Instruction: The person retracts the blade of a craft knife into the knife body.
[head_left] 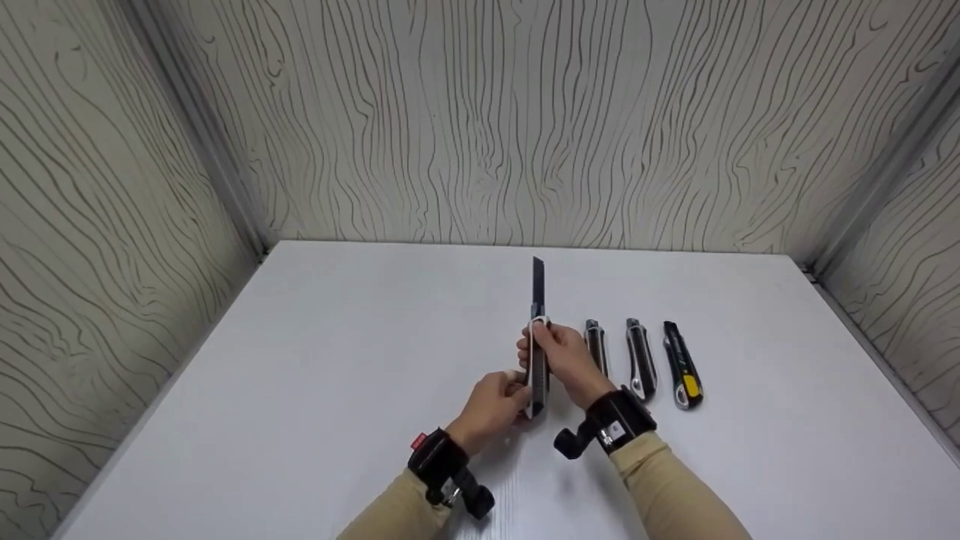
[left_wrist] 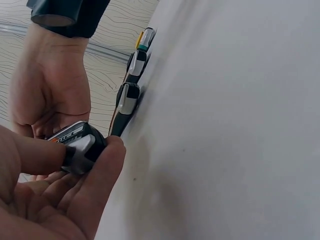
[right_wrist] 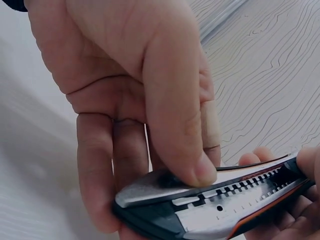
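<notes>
A utility knife [head_left: 537, 375] with a dark and silver handle is held above the table, its long blade [head_left: 538, 283] extended and pointing away from me. My right hand [head_left: 571, 365] grips the front part of the handle, the thumb lying on its upper face. Lower down, my left hand [head_left: 489, 405] pinches the rear end between thumb and fingers. In the right wrist view, the left thumb [right_wrist: 175, 110] presses near the rear of the handle, and the toothed slider track [right_wrist: 250, 182] shows. The left wrist view shows the handle's rounded butt [left_wrist: 85, 155] between the left fingers.
To the right lie three more utility knives: one [head_left: 596, 346] partly behind the right hand, a similar one [head_left: 641, 360], and a black one [head_left: 682, 367] with a yellow part. The white table [head_left: 360, 322] meets wood-patterned panels [head_left: 480, 135] at its far edge.
</notes>
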